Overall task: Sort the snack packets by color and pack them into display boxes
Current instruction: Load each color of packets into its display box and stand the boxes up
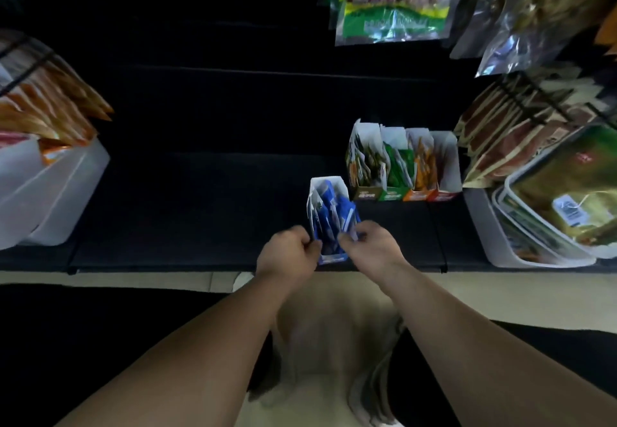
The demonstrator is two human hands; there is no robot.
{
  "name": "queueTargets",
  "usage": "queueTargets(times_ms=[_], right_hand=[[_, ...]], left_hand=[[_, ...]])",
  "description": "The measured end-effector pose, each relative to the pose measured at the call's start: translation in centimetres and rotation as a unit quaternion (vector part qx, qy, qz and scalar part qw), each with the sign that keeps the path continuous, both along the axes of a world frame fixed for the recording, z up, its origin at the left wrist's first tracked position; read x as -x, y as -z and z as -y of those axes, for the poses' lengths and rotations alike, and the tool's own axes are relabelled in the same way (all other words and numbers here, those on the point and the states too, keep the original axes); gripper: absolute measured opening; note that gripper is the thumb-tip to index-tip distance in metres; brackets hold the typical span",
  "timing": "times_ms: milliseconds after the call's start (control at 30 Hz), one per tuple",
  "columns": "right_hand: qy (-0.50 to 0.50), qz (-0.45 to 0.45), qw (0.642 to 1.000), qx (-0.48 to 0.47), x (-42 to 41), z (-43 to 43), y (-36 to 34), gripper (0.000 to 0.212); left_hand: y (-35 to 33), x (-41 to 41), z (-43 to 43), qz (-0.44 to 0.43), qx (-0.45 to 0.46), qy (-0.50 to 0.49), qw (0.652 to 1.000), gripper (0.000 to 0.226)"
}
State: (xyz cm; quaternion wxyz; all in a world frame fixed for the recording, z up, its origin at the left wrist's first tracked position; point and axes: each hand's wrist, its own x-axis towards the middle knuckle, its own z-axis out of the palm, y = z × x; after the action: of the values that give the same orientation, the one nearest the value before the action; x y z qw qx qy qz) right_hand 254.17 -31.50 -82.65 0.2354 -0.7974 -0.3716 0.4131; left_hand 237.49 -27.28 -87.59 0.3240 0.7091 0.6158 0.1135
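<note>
Standing near the front edge of the black shelf, slightly toward 3 o'clock of frame centre, the blue box is noted upright, with its open top turned to the camera. Blue packets are packed on end inside it, leaning toward 2 o'clock, their tops above the rim. The left hand is placed at the box's 8 o'clock corner, with fingers curled and clenched on the near left wall. Whether a packet is also caught in that grip cannot be told. The right hand is placed at the box's 4 o'clock side, with thumb and fingers pinched on the lower edge of one blue packet that sticks out over the right wall. Both forearms are extended from 6 o'clock.

At 1 o'clock of the blue box, and apart from it, four boxes are set in a row, touching side by side. From 9 to 3 o'clock these are the olive box, green box, orange box and red box. Packets are seen standing in the first three; the contents of the red box cannot be made out.

At 9 o'clock of the frame a white tub holding orange packs is recorded on the shelf. At 3 o'clock a white tray of large green-gold packs is recorded. Clear bags are hung at 1 o'clock. Pale floor is visible below the shelf edge.
</note>
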Motion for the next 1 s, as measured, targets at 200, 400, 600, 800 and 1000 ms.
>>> queueTargets(times_ms=[200, 400, 600, 800, 1000], right_hand=[[0.006, 0.04, 0.999, -0.009, 0.3, 1.0, 2.9, 0.073], [-0.01, 0.015, 0.999, 0.042, -1.2, -0.9, 5.2, 0.065], [-0.118, 0.151, 0.976, 0.098, -2.3, -4.4, 4.7, 0.059], [-0.054, 0.036, 0.998, 0.011, -3.4, -5.6, 5.3, 0.024], [0.045, -0.005, 0.999, -0.026, -2.9, -6.0, 5.1, 0.046]], left_hand=[[1.3, -2.6, -0.9, -0.021, 0.079, -0.025, 0.996, 0.027], [2.3, -3.6, -3.6, -0.017, 0.07, 0.004, 0.997, 0.021], [2.1, -2.6, -7.5, 0.191, 0.09, -0.082, 0.974, 0.02], [3.4, -2.6, -5.5, 0.26, 0.153, -0.066, 0.951, 0.026], [4.9, -1.9, -4.1, 0.117, 0.043, 0.001, 0.992, 0.06]])
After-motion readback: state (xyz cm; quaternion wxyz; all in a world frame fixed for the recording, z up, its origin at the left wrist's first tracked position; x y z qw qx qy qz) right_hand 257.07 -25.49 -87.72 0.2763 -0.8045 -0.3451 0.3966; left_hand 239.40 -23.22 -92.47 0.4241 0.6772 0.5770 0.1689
